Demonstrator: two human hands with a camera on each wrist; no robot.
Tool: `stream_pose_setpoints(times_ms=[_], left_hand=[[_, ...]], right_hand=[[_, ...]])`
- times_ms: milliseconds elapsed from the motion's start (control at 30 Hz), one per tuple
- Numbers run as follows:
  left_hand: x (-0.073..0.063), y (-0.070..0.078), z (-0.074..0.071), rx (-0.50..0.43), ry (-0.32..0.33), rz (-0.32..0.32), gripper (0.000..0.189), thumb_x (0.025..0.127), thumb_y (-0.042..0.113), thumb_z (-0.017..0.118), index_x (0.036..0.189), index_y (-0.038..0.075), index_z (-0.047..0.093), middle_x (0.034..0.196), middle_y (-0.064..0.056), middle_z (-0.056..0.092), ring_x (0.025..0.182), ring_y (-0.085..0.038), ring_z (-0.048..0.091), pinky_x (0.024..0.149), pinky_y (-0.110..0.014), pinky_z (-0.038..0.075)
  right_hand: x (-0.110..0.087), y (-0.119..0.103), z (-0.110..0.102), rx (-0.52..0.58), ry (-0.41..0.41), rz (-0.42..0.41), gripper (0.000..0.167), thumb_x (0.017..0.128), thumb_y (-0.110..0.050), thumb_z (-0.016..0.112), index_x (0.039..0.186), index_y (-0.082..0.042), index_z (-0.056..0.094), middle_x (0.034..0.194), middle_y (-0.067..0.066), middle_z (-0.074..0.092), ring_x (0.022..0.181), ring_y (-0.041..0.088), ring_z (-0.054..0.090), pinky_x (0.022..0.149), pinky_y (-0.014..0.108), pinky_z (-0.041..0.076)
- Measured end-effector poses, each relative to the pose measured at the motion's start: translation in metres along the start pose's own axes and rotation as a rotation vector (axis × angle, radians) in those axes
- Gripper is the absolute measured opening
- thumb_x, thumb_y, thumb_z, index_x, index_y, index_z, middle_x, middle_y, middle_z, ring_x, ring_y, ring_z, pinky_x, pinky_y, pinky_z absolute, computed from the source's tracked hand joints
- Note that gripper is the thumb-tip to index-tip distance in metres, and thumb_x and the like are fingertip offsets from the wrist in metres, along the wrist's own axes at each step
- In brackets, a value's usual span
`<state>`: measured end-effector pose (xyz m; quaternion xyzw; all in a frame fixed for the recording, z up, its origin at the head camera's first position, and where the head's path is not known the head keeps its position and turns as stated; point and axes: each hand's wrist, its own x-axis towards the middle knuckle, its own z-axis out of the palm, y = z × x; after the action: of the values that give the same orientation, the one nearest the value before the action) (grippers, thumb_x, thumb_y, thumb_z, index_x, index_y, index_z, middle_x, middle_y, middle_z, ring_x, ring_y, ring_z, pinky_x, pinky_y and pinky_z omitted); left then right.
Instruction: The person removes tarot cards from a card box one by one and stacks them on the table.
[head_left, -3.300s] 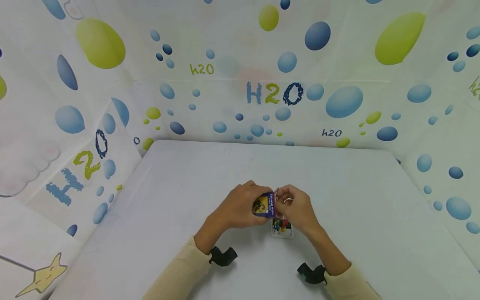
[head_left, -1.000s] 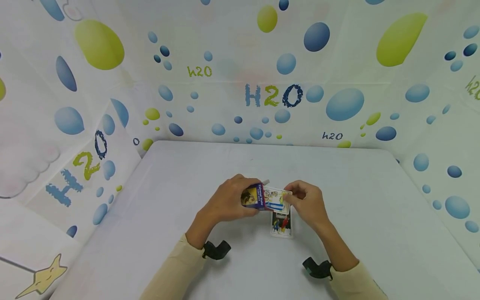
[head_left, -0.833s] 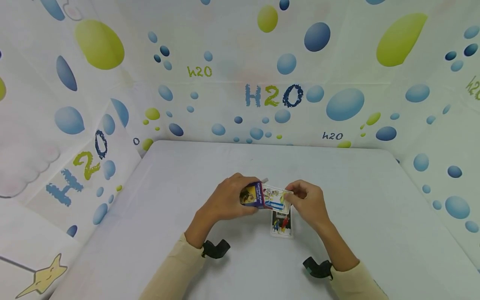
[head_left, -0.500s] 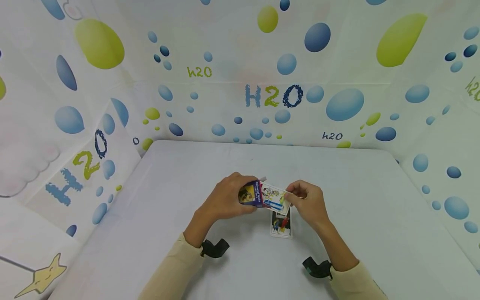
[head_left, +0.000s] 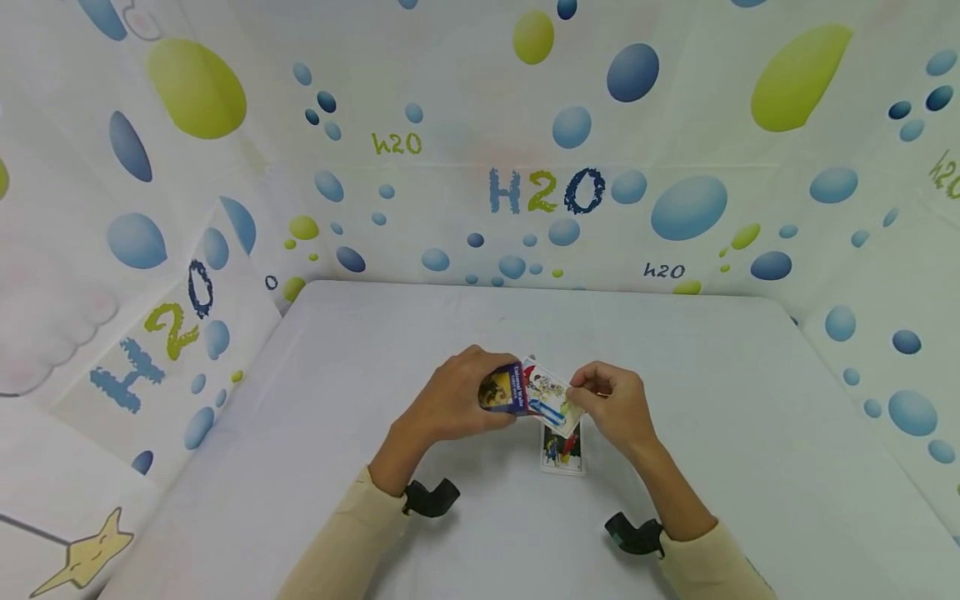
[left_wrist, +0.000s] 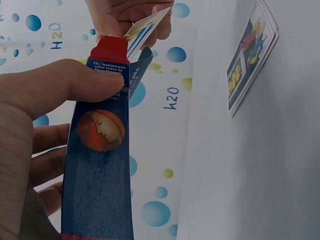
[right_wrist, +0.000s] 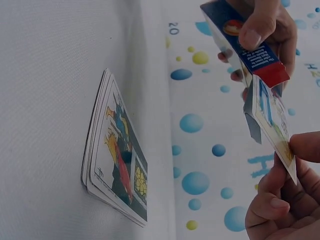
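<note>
My left hand (head_left: 457, 398) grips a dark blue card box (left_wrist: 100, 165) with red end flaps, printed "Universal Waite" on its edge. A tarot card (head_left: 551, 398) with a colourful picture stands at the box's open end, tilted down to the right. Thumb and fingers of my right hand (head_left: 617, 408) pinch the card's outer end. Below it, a small stack of tarot cards (right_wrist: 117, 155) lies face up on the table, its upper part overlapped by the held card in the head view. The left wrist view shows my thumb pressed on the box's narrow side.
A white cloth covers the table (head_left: 360, 350). Behind and beside it hangs a white curtain (head_left: 450, 75) printed with blue and green drops and "H2O". A black camera (head_left: 432, 497) sits at my left wrist and another black camera (head_left: 633, 533) at my right.
Earlier the right fingers were at the box's mouth. Since then, the card has come out rightward and, over the last second, turned further downward at its right end. The stack stays in place.
</note>
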<state>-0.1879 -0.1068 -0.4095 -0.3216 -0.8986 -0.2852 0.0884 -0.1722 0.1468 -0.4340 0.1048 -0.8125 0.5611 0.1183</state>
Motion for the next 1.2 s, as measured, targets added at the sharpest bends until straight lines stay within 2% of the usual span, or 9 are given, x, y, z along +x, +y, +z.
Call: stream_pose_setpoints(times_ms=[133,333,633,833,1000,1200], left_hand=[[0.001,0.002,0.003,0.001,-0.015,0.022,0.07,0.073,0.032,0.09,0.136,0.016,0.063,0.115,0.001,0.067,0.098,-0.011,0.055,0.083,-0.03,0.052],[0.002,0.006,0.006,-0.006,-0.033,0.048,0.068,0.074,0.033,0.089,0.135,0.016,0.063,0.115,0.002,0.068,0.099,-0.011,0.055,0.083,-0.029,0.052],[0.001,0.008,0.012,0.019,-0.072,0.039,0.069,0.075,0.034,0.088,0.136,0.016,0.063,0.116,0.002,0.067,0.1,-0.011,0.056,0.084,-0.03,0.052],[0.001,0.007,0.013,0.026,-0.071,0.036,0.07,0.074,0.035,0.088,0.136,0.016,0.063,0.117,0.001,0.067,0.101,-0.012,0.056,0.085,-0.031,0.052],[0.001,0.005,0.013,0.03,-0.06,0.041,0.069,0.074,0.035,0.088,0.135,0.016,0.063,0.115,0.002,0.067,0.099,-0.011,0.055,0.083,-0.03,0.052],[0.0,0.0,0.008,0.001,-0.032,0.02,0.069,0.073,0.034,0.089,0.135,0.017,0.063,0.113,0.001,0.066,0.097,-0.011,0.055,0.081,-0.029,0.052]], right_hand=[[0.0,0.0,0.001,-0.011,-0.009,-0.006,0.005,0.089,-0.004,0.073,0.085,-0.003,0.069,0.077,0.009,0.065,0.071,0.021,0.059,0.065,0.024,0.051],[-0.001,-0.001,0.0,-0.007,-0.036,-0.013,0.004,0.087,-0.004,0.073,0.086,-0.002,0.07,0.077,0.009,0.066,0.069,0.02,0.059,0.063,0.024,0.051],[-0.004,-0.001,0.002,-0.077,-0.092,-0.036,0.004,0.09,-0.008,0.074,0.091,-0.005,0.074,0.078,0.003,0.067,0.071,0.02,0.057,0.062,0.026,0.048],[-0.003,0.001,0.001,-0.14,-0.071,-0.095,0.007,0.087,-0.008,0.077,0.094,-0.005,0.078,0.082,-0.002,0.068,0.075,0.019,0.055,0.065,0.027,0.047],[-0.002,0.002,-0.002,-0.113,-0.08,-0.107,0.006,0.088,-0.007,0.076,0.094,-0.006,0.077,0.082,0.001,0.07,0.07,0.019,0.056,0.061,0.026,0.048],[0.001,0.002,-0.005,-0.108,-0.059,-0.099,0.004,0.088,-0.005,0.077,0.093,-0.005,0.076,0.083,0.004,0.071,0.071,0.019,0.06,0.063,0.025,0.052]])
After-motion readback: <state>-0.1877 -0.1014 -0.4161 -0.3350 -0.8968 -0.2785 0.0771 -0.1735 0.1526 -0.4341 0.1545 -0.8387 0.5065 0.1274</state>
